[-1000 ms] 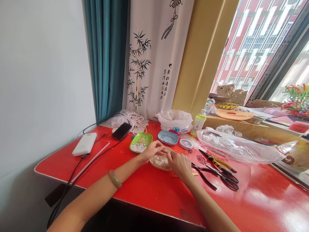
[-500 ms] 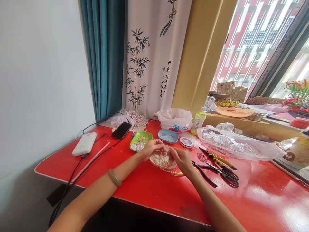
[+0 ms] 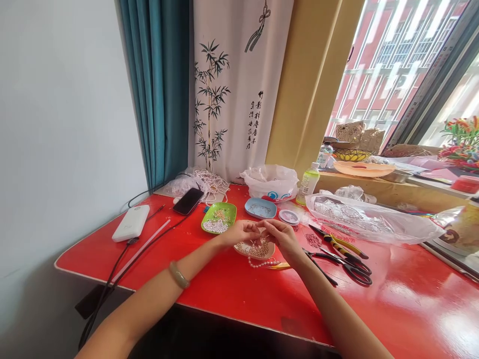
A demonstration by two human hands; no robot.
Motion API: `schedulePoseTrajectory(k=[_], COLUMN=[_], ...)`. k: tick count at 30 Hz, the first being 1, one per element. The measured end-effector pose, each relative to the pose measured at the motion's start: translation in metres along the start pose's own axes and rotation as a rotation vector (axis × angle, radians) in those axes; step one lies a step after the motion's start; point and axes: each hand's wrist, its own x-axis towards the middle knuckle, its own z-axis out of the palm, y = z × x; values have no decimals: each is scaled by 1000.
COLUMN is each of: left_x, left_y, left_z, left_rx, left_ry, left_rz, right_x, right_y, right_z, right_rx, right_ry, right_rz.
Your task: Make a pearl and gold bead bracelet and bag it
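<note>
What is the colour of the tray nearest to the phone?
The tray is bright green, best seen in the head view.

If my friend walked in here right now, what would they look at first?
Probably the big, shiny red table, stretching across the lower part of the view. Over its middle, the left hand and right hand are close together above a pale dish of gold beads. Behind the table hangs a whitish curtain showing dark bamboo.
</note>
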Motion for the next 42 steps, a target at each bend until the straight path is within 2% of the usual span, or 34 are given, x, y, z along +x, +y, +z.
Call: schedulePoseTrajectory(k=[4,6,12,15,19,25,31,42], left_x=[1,3,7,6,4,-1,0,2], left_y=[1,3,3,-5,-15,-18,-18,-24], left_z=[-5,-13,-65,-88,-103,-110,-108,-98], left_rx=[112,189,499,647,791,933,1025,1093], left_ry=[23,79,363,407,397,393,393,258], left_rz=[-4,10,30,-34,-111,-165,-184,-264], right_x=[1,2,4,4,5,6,6,5], right_y=[-2,-1,-1,0,2,4,4,2], right_z=[-1,-1,-3,-4,-4,-6,-7,-5], right_rx=[107,140,197,203,202,202,215,224], right_ry=[40,68,113,112,95,92,103,102], right_rz=[22,27,40,45,54,69,71,70])
